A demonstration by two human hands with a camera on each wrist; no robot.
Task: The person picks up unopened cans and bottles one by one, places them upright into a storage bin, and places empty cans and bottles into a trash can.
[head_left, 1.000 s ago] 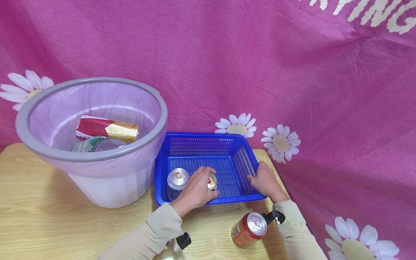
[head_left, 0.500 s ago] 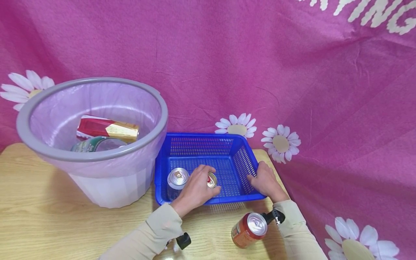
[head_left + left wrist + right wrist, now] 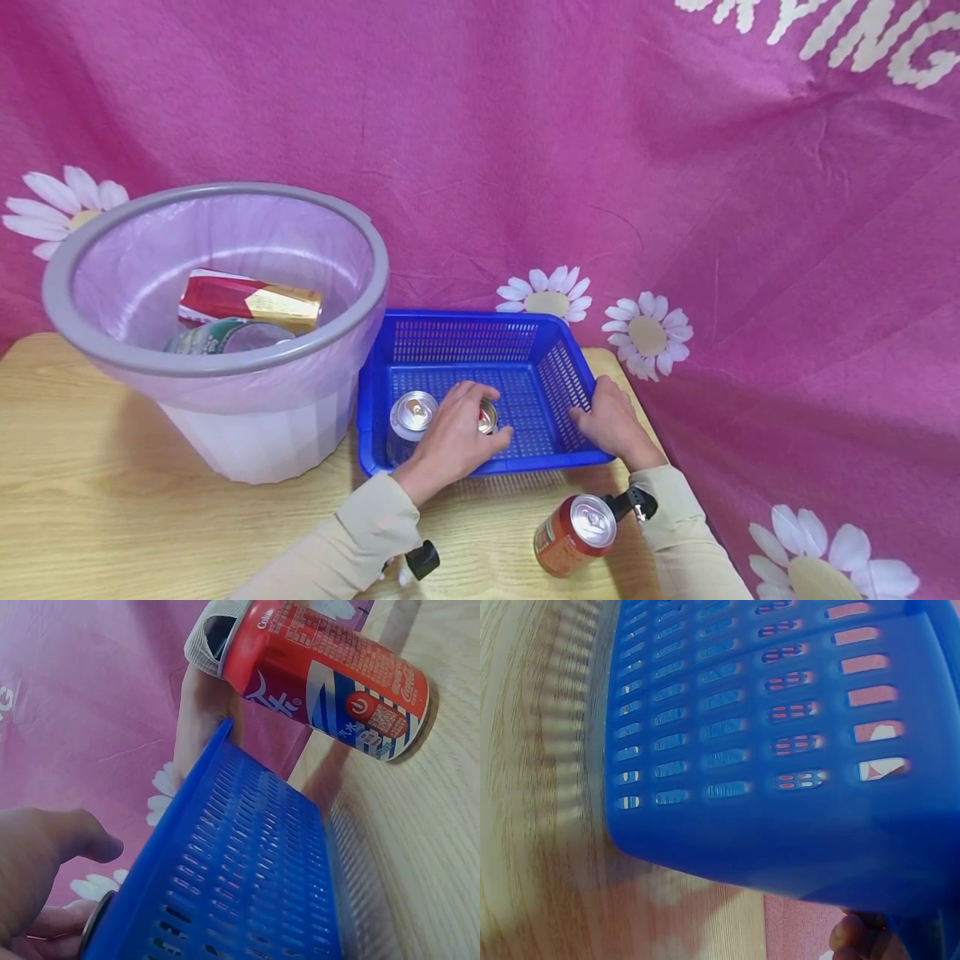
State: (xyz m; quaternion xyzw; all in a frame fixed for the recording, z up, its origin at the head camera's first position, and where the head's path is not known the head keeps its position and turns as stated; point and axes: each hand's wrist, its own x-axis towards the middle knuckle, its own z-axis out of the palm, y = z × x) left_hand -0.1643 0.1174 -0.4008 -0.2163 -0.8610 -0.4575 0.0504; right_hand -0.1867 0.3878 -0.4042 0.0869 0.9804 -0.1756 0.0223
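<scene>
My left hand (image 3: 453, 437) reaches over the front rim into the blue plastic basket (image 3: 525, 463). Its fingers lie along the far side of a drink can with a gold-rimmed top (image 3: 487, 418), while the thumb stands out apart from the can. The left wrist view shows that gap between the thumb (image 3: 105, 846) and the can's edge. Left of this hand, a silver-topped can (image 3: 415, 412) stands upright in the basket. My right hand (image 3: 613, 423) grips the basket's right rim, thumb inside. In the right wrist view only a few fingertips (image 3: 851, 936) show past the basket wall.
A red Coke can (image 3: 566, 537) stands on the wooden table in front of the basket, by my right wrist. Left of the basket is a lined bin (image 3: 255, 442) holding a red-and-gold can (image 3: 255, 300) and a clear, green-labelled container (image 3: 217, 336). A pink cloth (image 3: 465, 150) hangs behind.
My left thumb has spread away from the gold-rimmed can, which is left standing in the basket. The right hand keeps its place on the rim; the view tilts slightly.
</scene>
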